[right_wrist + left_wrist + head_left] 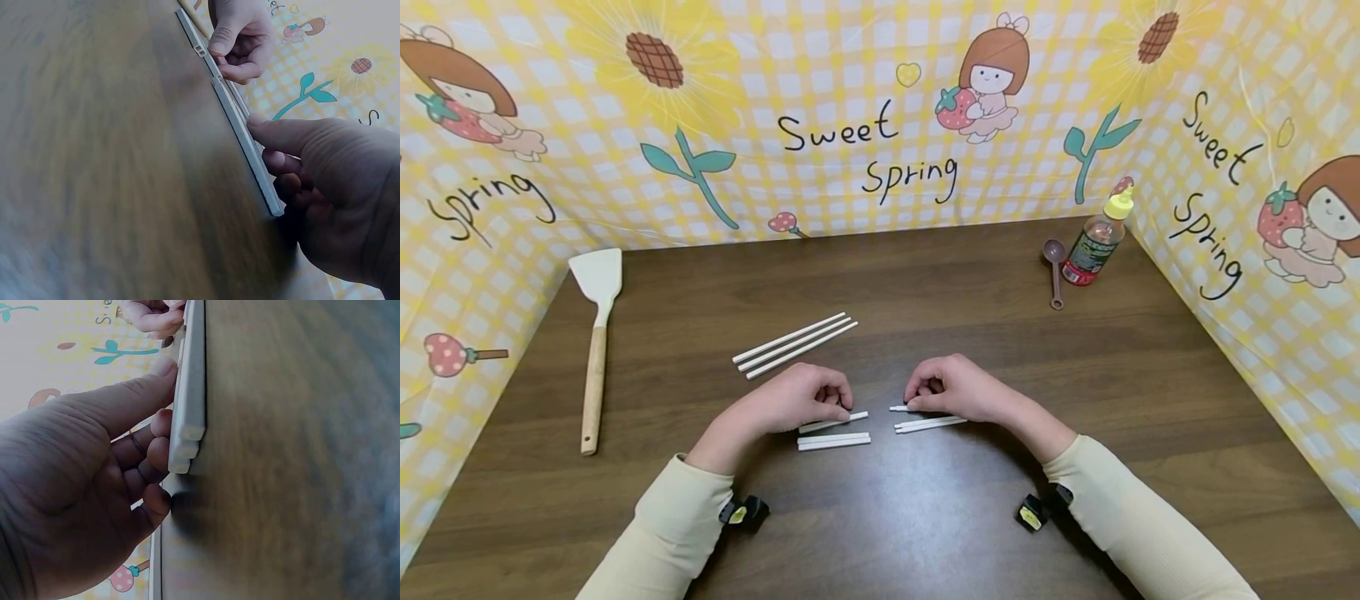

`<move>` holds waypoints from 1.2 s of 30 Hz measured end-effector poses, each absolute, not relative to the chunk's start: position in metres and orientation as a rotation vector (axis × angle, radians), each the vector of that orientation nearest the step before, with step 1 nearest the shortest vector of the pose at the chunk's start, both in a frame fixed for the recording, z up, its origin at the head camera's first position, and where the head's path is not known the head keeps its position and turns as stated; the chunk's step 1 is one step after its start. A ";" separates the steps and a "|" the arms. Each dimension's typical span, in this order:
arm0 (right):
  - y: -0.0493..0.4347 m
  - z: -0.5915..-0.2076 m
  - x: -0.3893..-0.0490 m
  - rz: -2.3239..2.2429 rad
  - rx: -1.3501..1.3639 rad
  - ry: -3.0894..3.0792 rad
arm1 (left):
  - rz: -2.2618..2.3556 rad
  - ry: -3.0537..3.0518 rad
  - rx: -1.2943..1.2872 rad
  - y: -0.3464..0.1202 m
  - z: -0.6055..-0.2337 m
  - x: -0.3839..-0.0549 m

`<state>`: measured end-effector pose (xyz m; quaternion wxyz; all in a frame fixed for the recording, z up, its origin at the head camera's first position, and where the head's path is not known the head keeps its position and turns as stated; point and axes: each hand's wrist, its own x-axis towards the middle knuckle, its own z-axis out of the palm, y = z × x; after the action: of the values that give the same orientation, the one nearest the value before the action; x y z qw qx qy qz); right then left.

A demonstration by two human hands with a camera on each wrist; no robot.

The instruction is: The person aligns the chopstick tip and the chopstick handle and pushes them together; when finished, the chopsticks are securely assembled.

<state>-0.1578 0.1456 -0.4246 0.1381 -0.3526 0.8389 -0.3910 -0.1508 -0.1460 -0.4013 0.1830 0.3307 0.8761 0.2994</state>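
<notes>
My left hand (pixel 801 396) pinches a short white chopstick half (pixel 860 415) between thumb and fingers, low over the table. Just in front of it lie two more left-side halves (pixel 833 442), side by side. Across a small gap, my right hand (pixel 958 390) pinches another chopstick half (pixel 898 408), whose narrower tip points left. Two halves with similar thin tips (pixel 928 426) lie close below that hand. In the right wrist view, the near ends of the left-side pieces (pixel 199 50) show hollow sockets. Three full-length white chopsticks (pixel 795 344) lie side by side behind my left hand.
A white spatula with a wooden handle (pixel 593 392) lies at the left. Toward the back right, a brown measuring spoon (pixel 1054 271) lies beside a sauce bottle with a yellow cap (pixel 1093 246). Yellow checked cloth (pixel 835 183) walls the table's back and sides.
</notes>
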 end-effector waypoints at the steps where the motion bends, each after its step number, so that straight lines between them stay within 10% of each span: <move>1: 0.146 -0.425 -0.158 -1.135 -1.022 2.430 | 0.846 2.477 0.930 -0.146 -0.401 -0.151; 36: 0.144 -0.425 -0.158 -1.166 -1.050 2.486 | 0.841 2.553 0.928 -0.143 -0.403 -0.149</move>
<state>-0.1579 0.1436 -0.4254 0.1010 -0.3554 0.8413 -0.3946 -0.1491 -0.1434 -0.4032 0.1483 0.3227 0.8879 0.2923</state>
